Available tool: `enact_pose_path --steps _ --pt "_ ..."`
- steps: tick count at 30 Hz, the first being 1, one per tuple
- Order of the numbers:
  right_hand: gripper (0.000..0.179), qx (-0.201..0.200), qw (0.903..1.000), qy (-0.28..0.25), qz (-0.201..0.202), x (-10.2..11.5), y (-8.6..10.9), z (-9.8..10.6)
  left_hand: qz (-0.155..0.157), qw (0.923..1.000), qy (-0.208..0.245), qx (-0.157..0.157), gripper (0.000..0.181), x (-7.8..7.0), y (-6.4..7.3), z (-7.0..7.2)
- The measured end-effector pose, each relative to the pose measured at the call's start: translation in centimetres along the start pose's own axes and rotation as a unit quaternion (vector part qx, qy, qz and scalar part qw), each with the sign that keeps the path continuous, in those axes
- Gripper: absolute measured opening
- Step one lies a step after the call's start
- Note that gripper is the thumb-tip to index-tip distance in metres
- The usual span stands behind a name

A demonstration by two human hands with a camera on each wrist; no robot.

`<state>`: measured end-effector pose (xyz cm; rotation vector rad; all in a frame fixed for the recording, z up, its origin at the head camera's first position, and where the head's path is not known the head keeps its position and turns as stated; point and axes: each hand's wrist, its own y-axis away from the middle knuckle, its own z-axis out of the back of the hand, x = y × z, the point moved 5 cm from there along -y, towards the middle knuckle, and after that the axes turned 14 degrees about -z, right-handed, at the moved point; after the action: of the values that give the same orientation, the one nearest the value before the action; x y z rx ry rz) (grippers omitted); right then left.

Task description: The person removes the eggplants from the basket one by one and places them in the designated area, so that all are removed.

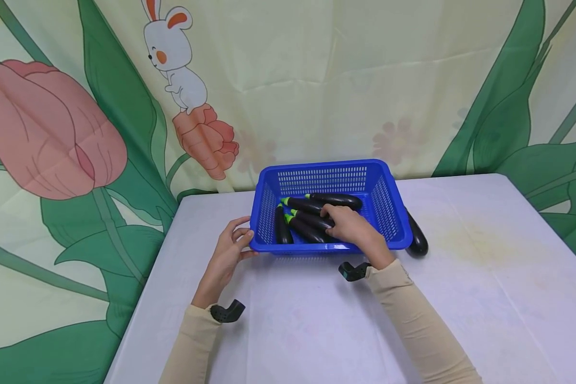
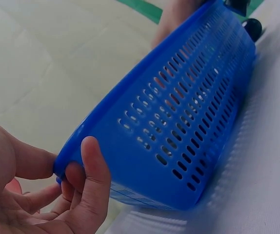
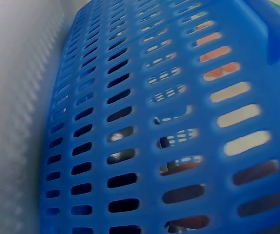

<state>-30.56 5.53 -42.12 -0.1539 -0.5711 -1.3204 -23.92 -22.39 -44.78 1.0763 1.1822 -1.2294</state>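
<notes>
A blue plastic basket (image 1: 396, 213) with slotted walls holds several dark eggplants with green stems. My left hand (image 1: 227, 252) pinches the rim at the basket's front left corner, thumb above and fingers below, as the left wrist view also shows. Over the basket's front edge reaches my right hand (image 1: 352, 226), thumb and fingers round an eggplant (image 1: 313, 220) in the middle of the pile. Behind it lies another eggplant (image 1: 338, 200), and one stands lengthwise at the left wall, an eggplant (image 1: 282, 226). The basket's wall (image 3: 145, 112) hides most of the right hand in the right wrist view.
Outside the basket, against its right side, an eggplant (image 1: 417, 237) lies on the white-covered table (image 1: 307, 320). A printed curtain (image 1: 307, 80) with flowers and a rabbit hangs right behind the table. Each wrist bears a small black camera (image 1: 228, 311).
</notes>
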Motion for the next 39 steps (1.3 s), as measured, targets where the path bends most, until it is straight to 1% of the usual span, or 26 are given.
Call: enact_pose_path --steps 5,12,17,21,31,39 --pt "0.039 -0.001 0.9999 -0.012 -0.009 -0.1 0.2 0.2 0.000 1.0000 0.000 0.000 0.049 0.0 -0.1 0.0" --pt "0.040 -0.021 0.9992 -0.018 -0.029 -0.2 0.8 0.8 0.002 1.0000 0.004 -0.001 0.048 0.1 -0.1 0.0" --pt "0.041 -0.031 0.9988 -0.034 -0.018 0.0 1.5 1.1 0.000 1.0000 0.008 -0.002 0.047 0.0 0.0 0.0" --pt "0.043 -0.048 0.9976 -0.048 -0.015 0.0 2.3 1.2 0.003 1.0000 0.007 -0.002 0.047 0.0 0.0 0.0" --pt "0.044 -0.109 0.9892 -0.091 -0.036 -0.4 3.9 2.2 0.006 1.0000 -0.003 -0.002 0.050 -0.1 0.0 0.1" --pt "0.044 -0.130 0.9822 -0.122 -0.059 -0.9 4.5 2.7 0.009 1.0000 -0.003 0.000 0.049 0.0 -0.1 0.1"
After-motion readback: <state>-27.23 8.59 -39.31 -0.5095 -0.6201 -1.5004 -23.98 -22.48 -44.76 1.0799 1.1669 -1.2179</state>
